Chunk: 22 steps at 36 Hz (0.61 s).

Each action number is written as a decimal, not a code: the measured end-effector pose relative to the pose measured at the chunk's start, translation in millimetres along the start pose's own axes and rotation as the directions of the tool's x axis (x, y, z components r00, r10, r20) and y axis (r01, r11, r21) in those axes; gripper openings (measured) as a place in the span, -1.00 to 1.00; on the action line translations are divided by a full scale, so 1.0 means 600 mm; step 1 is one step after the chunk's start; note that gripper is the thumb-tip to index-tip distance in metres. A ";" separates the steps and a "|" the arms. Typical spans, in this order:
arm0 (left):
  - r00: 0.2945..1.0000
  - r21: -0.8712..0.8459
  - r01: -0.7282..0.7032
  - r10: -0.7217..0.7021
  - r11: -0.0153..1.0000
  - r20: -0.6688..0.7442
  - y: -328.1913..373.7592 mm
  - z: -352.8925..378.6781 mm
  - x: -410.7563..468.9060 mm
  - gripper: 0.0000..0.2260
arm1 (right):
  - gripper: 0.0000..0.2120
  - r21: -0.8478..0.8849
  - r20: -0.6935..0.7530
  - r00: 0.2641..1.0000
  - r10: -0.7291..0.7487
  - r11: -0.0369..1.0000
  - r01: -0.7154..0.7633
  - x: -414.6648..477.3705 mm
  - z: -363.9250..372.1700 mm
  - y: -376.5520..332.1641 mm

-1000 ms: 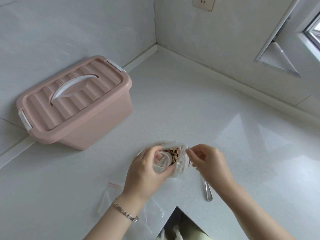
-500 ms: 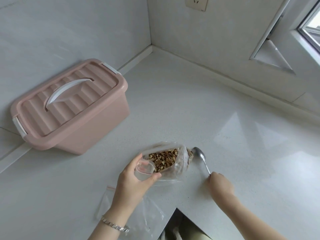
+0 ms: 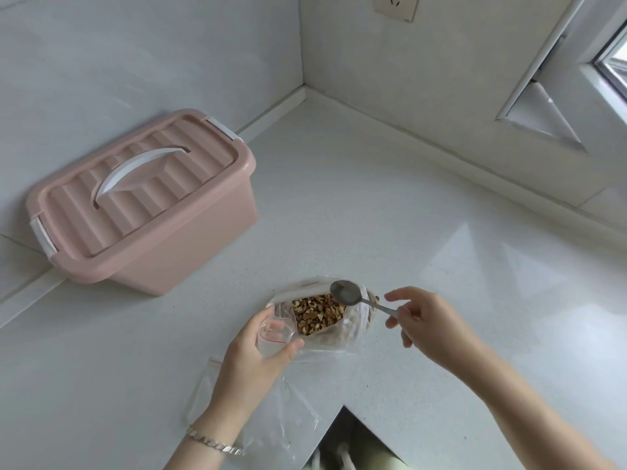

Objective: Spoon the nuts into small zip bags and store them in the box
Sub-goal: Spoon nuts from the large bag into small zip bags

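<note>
Pinching metal spoon [image 3: 359,300] in right hand [image 3: 431,329] grip, bowl looking empty, above clear bag of chopped brown nuts [image 3: 315,315] near counter [image 3: 407,232] front edge. Holding small empty clear zip bag [image 3: 273,335] in curled left hand [image 3: 249,359] grip. Leaving pink lidded plastic box [image 3: 146,212] shut at left edge. Barely started, by the look; filling, sealing, boxing pending.

A white counter [image 3: 424,232] fills the corner of the room. Pale tiled walls [image 3: 135,56] stand along its left and far sides. A pale socket [image 3: 396,6] sits high on the far wall. A window frame [image 3: 597,83] shows at the far right. A dark gap [image 3: 353,446] cuts into the near edge of the counter.
</note>
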<state>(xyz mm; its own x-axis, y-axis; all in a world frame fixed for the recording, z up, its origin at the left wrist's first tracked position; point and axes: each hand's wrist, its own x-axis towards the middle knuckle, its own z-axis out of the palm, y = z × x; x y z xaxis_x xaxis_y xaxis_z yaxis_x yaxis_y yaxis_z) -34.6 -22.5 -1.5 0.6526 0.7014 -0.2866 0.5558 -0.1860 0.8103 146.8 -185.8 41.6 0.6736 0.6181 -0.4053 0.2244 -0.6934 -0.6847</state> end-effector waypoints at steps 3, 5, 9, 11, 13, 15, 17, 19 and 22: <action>1.000 -0.025 0.013 -0.013 1.000 -0.014 0.001 -0.003 -0.003 -0.50 | -0.79 -0.009 0.017 1.000 -0.005 1.000 0.005 0.005 -0.003 -0.016; 0.999 -0.047 0.029 -0.030 0.998 -0.027 0.000 -0.004 -0.004 -0.53 | -0.79 -0.003 0.024 1.000 -0.011 1.000 0.011 0.006 -0.001 -0.022; 0.996 -0.099 0.069 -0.074 0.993 -0.050 -0.006 -0.006 -0.004 -0.55 | -0.80 0.059 0.017 0.999 -0.038 0.998 0.037 0.007 0.008 -0.028; 0.995 -0.111 0.075 -0.082 0.991 -0.059 -0.011 -0.005 -0.002 -0.52 | -0.82 0.078 -0.021 0.997 -0.076 0.994 0.078 0.007 0.012 -0.029; 0.995 -0.111 0.081 -0.087 0.991 -0.050 -0.012 -0.005 -0.001 -0.49 | -0.83 0.049 -0.093 0.988 -0.122 0.991 0.126 0.007 0.015 -0.029; 0.995 -0.110 0.086 -0.091 0.990 -0.038 -0.012 -0.004 -0.001 -0.46 | -0.82 -0.007 -0.170 0.973 -0.159 0.987 0.160 0.009 0.017 -0.028; 0.995 -0.107 0.089 -0.093 0.990 -0.025 -0.010 -0.004 0.000 -0.42 | -0.78 -0.070 -0.245 0.952 -0.181 0.983 0.169 0.011 0.018 -0.023; 0.995 -0.102 0.094 -0.095 0.990 -0.005 -0.010 -0.002 0.001 -0.39 | -0.71 -0.147 -0.319 0.922 -0.219 0.973 0.180 0.015 0.022 -0.017; 0.996 -0.098 0.090 -0.088 0.991 0.027 -0.009 0.003 0.002 -0.37 | -0.65 -0.261 -0.337 0.890 -0.308 0.939 0.226 0.022 0.035 -0.010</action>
<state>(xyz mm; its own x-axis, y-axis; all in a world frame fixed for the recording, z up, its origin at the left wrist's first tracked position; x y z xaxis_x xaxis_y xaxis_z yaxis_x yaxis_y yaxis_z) -36.2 -22.0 -7.2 0.6150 0.6962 -0.3702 0.5591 -0.0540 0.8273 139.6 -165.3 27.7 0.7673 0.6389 0.0544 0.5466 -0.6074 -0.5764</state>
